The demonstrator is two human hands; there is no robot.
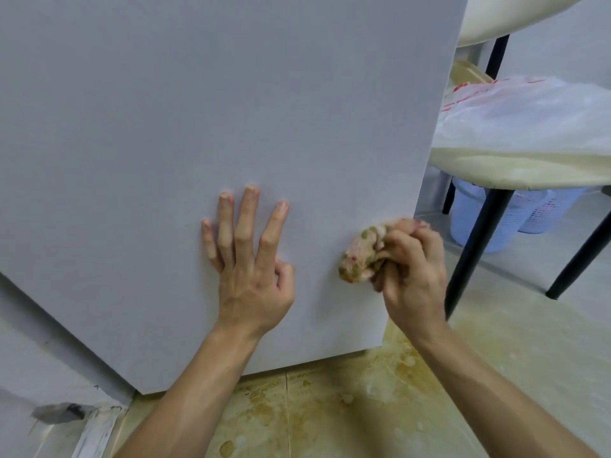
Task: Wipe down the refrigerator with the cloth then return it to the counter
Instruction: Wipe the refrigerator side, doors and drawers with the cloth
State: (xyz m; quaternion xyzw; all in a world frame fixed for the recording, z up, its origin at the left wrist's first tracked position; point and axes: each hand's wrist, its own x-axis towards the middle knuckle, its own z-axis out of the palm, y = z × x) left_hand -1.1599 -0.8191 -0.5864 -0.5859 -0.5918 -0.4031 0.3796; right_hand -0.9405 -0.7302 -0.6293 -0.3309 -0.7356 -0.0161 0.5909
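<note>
Your right hand (410, 269) clenches the soft, probably damp cloth (360, 256) against the fridge (198, 110) at five o'clock, left hand (251, 259) flat; keep it bunched.

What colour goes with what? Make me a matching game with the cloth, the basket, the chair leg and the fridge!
Things:
1. cloth
2. basket
3. chair leg
4. fridge

Colours:
A. black
B. pale grey-white
C. pinkish with greenish-brown stains
D. light blue

Pairs: 1-C, 2-D, 3-A, 4-B
</note>
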